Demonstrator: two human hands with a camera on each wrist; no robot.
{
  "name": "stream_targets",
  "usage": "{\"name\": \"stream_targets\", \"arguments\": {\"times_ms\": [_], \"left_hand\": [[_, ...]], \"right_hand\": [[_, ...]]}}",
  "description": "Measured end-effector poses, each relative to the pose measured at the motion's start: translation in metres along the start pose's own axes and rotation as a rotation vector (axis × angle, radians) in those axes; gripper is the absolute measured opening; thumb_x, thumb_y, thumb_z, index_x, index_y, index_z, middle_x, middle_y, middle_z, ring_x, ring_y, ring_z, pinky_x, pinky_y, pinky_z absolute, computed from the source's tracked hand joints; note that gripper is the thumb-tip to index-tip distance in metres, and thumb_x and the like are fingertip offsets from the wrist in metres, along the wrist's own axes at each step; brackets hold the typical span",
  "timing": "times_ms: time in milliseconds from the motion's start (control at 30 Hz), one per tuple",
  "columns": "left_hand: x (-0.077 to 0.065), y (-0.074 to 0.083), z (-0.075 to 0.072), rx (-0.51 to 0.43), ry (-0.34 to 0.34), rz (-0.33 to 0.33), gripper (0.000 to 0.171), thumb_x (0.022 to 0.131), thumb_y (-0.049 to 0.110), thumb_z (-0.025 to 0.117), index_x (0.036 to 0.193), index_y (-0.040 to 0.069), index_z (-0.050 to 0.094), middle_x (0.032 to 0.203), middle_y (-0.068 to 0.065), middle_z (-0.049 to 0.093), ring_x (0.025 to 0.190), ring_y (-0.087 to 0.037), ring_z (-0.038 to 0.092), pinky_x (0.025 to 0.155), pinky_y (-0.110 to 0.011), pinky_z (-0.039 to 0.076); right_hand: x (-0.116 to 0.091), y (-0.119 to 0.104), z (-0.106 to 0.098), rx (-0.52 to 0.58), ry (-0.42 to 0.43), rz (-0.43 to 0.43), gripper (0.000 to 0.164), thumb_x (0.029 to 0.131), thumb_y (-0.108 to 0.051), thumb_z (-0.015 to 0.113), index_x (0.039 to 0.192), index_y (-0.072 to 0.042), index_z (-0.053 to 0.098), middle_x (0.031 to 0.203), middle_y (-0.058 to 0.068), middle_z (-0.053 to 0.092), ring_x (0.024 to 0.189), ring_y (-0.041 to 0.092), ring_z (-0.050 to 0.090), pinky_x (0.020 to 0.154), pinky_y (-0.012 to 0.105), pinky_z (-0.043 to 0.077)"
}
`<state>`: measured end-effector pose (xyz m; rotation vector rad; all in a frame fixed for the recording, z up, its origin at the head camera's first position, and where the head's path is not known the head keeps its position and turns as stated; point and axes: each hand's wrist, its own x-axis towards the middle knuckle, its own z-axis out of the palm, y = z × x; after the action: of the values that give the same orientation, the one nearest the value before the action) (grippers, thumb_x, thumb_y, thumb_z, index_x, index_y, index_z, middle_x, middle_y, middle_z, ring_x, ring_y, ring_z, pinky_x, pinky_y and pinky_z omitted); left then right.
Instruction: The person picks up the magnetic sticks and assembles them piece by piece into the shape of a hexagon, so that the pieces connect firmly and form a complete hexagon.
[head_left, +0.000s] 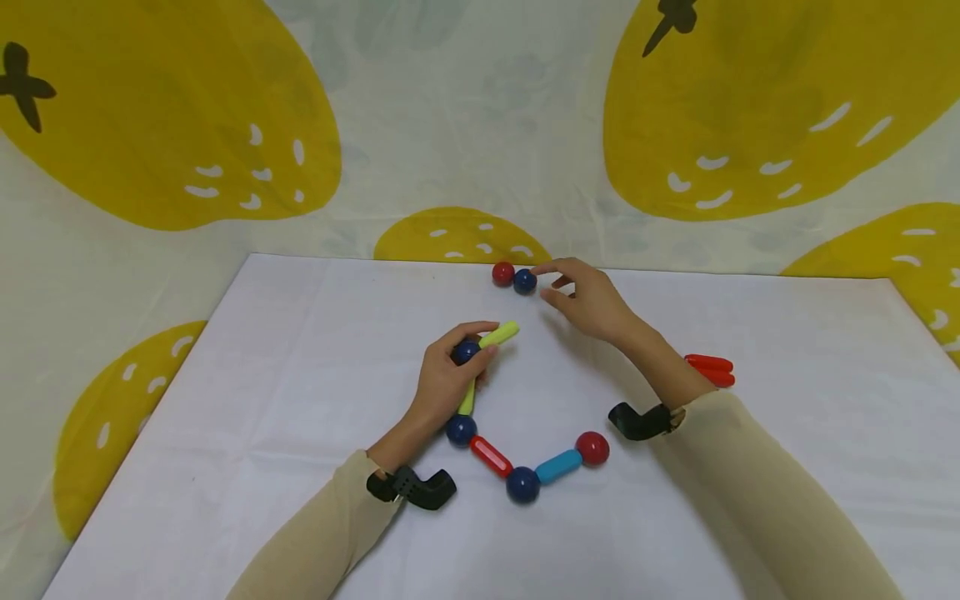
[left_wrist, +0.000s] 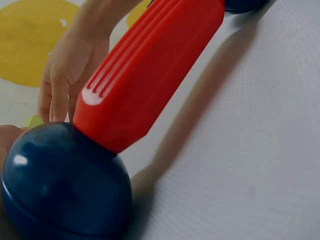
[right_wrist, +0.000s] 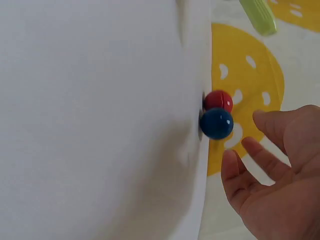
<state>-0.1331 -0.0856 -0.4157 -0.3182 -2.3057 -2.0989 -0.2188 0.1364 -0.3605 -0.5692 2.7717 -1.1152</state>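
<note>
Lime rod, blue ball gripped in left hand; right hand loosely spread beside far blue ball.

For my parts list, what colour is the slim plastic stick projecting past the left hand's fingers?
Light yellow-green; the slim plastic stick shows best in the head view.

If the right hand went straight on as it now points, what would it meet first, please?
Most likely the far blue ball, beside the far red ball; any gap from the right hand is unclear.
</note>
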Motion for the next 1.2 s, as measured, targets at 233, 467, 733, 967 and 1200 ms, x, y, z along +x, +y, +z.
{"name": "stream_targets", "arguments": {"times_ms": [233,467,733,967,1200], "left_hand": [[-0.002,0.0,0.0,-0.014,-0.006,-0.001,0.031,0.093,0.017,0.065,0.123,0.012,0.064,0.092,-0.013,0.057,0.061,-0.036,0.056,0.053,-0.028,0.048],[-0.003,0.001,0.002,-0.005,-0.018,0.021,0.028,0.093,0.025,0.065,0.12,0.019,0.066,0.088,-0.009,0.058,0.059,-0.026,0.057,0.054,-0.028,0.049],[-0.003,0.001,0.003,-0.003,-0.023,0.015,0.029,0.092,0.027,0.065,0.121,0.019,0.065,0.085,-0.009,0.057,0.059,-0.027,0.057,0.055,-0.028,0.049],[-0.004,0.001,0.0,-0.001,-0.012,0.01,0.028,0.092,0.026,0.065,0.12,0.021,0.066,0.088,-0.009,0.057,0.059,-0.026,0.057,0.055,-0.028,0.049],[-0.004,0.002,0.002,0.006,-0.012,0.006,0.027,0.093,0.024,0.065,0.12,0.02,0.066,0.086,-0.008,0.057,0.059,-0.025,0.057,0.055,-0.028,0.049]], "right_hand": [[0.015,0.007,-0.001,-0.03,-0.115,-0.071,0.044,0.095,-0.007,0.059,0.137,-0.01,0.05,0.142,0.014,0.044,0.117,0.037,0.05,0.095,0.05,0.042],[0.02,0.005,0.002,-0.074,-0.16,-0.039,0.043,0.096,-0.006,0.055,0.139,-0.007,0.048,0.142,0.017,0.044,0.115,0.038,0.051,0.098,0.05,0.04],[0.019,0.007,0.003,-0.077,-0.091,0.069,0.038,0.095,-0.008,0.057,0.132,-0.015,0.057,0.137,0.011,0.051,0.11,0.032,0.054,0.092,0.046,0.045],[0.022,0.007,0.007,-0.051,-0.095,0.06,0.037,0.093,-0.009,0.062,0.13,-0.014,0.059,0.136,0.011,0.052,0.108,0.032,0.054,0.091,0.045,0.046],[0.026,0.007,0.012,-0.044,-0.1,0.064,0.029,0.093,-0.01,0.064,0.122,-0.012,0.06,0.128,0.01,0.056,0.103,0.031,0.054,0.091,0.043,0.045]]}}
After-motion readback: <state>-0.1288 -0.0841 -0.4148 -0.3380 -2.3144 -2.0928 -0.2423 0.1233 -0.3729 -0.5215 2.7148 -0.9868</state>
